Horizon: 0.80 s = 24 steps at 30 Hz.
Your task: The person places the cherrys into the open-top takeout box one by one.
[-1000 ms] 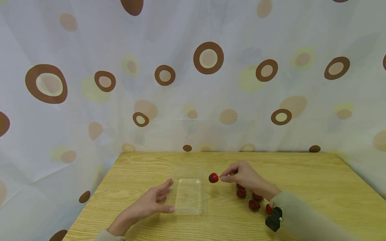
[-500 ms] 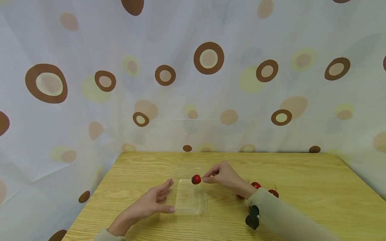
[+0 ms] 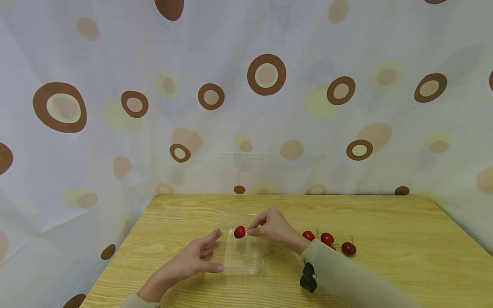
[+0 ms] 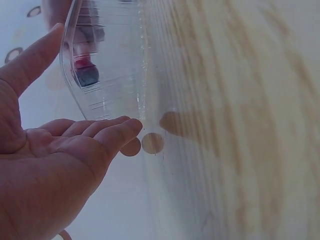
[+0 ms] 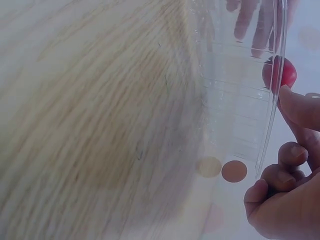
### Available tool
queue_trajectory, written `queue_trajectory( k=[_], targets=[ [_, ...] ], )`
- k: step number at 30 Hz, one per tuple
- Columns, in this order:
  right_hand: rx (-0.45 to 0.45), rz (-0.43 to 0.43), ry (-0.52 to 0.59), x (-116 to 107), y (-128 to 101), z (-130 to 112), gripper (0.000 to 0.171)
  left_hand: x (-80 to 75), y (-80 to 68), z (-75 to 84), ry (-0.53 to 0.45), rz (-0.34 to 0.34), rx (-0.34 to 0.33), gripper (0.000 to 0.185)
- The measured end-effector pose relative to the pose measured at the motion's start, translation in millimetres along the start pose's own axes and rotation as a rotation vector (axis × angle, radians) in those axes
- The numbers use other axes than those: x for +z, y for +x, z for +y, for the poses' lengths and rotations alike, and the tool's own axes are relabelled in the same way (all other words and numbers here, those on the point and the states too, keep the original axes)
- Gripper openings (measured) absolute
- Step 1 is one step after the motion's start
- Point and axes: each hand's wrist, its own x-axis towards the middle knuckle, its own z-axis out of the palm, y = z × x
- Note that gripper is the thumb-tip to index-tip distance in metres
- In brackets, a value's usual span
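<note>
Over the clear plastic tray (image 3: 240, 252), a red cherry (image 3: 239, 232) hangs from the right hand (image 3: 269, 229), pinched by its stem between thumb and forefinger, other fingers curled in. A second ago that cherry was out beside the tray's right edge, near the loose fruit; half a second ago it was just crossing the rim. Now it sits above the tray's far half, not yet touching the bottom as far as the head view shows. Judged from this, the carry is nearly done and only the lowering and letting go remain.

Left hand (image 3: 194, 259): open, fingers straight, fingertips against the tray's left wall; it has not shifted across the three head pictures and seems to steady the tray.

Three more cherries (image 3: 327, 241) lie on the wooden table (image 3: 385, 226), to the right of the sleeve (image 3: 346, 278), uncovered now that the arm has swung left. A small black device (image 3: 308, 278) hangs at the right wrist.
</note>
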Motion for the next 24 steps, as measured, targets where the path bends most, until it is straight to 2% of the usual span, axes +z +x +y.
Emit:
queue_trajectory(
  k=[7, 16, 20, 24],
  targets=[
    [0.026, 0.032, -0.062, 5.2, 0.6, -2.4, 0.007, 0.5, -0.3, -1.6, -0.003, -0.006, -0.004, 0.099],
    [0.07, 0.026, -0.096, 9.6, 1.3, -5.3, 0.004, 0.0, -0.6, 0.6, -0.002, -0.006, 0.005, 0.098],
    [0.057, 0.024, -0.084, 3.1, -1.3, -5.6, 0.009, -0.2, 0.0, 1.1, 0.0, -0.004, 0.005, 0.098],
    [0.024, 0.012, -0.054, -13.6, -5.2, -5.9, 0.01, -0.9, 0.5, -0.4, 0.001, 0.004, -0.001, 0.099]
  ],
)
